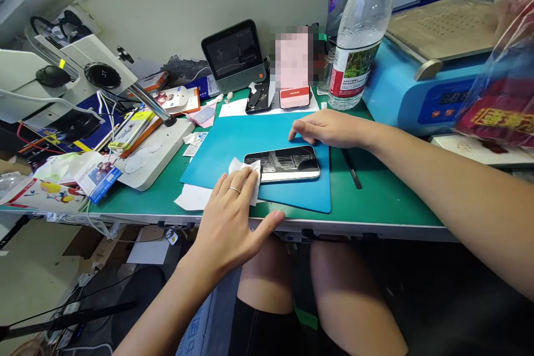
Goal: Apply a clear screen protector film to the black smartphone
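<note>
A smartphone [287, 163] lies face up on a blue mat [217, 139], with reflections across its dark glass and a pale frame along its near side. My left hand [233, 211] lies with fingers stretched over a white tissue [256, 183] at the phone's left end, pressing it down; the thumb is spread away. Part of the tissue is hidden beneath the fingers. Beyond the phone's far edge, my right hand [319, 127] rests on the mat with loosely bent fingers apart, and I see nothing in it. A thin dark tool [351, 168] lies right of the mat.
A water bottle [354, 39] and a blue machine with a metal plate [442, 28] stand at the back right. Behind the mat are a smart display [233, 53], a black phone [258, 98] and a pink-screened phone [294, 67]. A microscope stand [158, 150] and clutter occupy the left.
</note>
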Demonstrator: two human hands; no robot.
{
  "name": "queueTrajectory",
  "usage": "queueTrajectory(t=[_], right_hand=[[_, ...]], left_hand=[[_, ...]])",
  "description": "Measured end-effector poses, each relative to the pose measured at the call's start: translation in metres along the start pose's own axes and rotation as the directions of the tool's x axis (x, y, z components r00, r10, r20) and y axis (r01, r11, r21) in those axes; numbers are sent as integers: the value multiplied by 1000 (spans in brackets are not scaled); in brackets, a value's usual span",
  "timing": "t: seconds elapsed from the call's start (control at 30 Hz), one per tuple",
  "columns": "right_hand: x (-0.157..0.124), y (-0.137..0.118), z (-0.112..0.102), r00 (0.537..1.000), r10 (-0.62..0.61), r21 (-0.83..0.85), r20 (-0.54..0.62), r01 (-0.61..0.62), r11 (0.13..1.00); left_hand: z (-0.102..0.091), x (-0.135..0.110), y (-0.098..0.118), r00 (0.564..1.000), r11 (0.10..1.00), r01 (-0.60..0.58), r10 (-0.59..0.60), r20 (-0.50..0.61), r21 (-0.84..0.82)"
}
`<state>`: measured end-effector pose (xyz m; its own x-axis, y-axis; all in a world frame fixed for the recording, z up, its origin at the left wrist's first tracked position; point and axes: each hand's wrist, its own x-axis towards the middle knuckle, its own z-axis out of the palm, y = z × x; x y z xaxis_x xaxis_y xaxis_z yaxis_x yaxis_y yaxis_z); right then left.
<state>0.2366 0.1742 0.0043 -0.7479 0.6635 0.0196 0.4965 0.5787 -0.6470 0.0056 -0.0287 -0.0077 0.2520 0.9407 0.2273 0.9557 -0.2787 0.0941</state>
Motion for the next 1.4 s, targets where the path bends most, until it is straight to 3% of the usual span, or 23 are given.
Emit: queueTrajectory(t=[0.27, 0.6, 0.97, 1.2, 1.4], right_hand=[[0, 0, 1, 1000, 0, 6, -12, 0, 1000], [1, -3, -2, 998, -14, -184, 61, 25, 983], [-19, -19, -5, 968, -19, -342, 250, 106, 934], [-13, -13, -3, 962, -55, -228, 266, 119, 966], [-12, -10, -3, 963, -74, -154, 259, 117, 981]], left_hand=[[11, 36, 1, 1000, 1000, -7, 7, 11, -7], [5, 9, 4, 1000, 1000, -16, 15, 25, 1], [20, 57, 15, 999, 1000, 5, -6, 49, 10], [19, 45, 28, 992, 998, -2, 10, 128, -61], [22, 57, 53, 979, 977, -124, 149, 139, -173]])
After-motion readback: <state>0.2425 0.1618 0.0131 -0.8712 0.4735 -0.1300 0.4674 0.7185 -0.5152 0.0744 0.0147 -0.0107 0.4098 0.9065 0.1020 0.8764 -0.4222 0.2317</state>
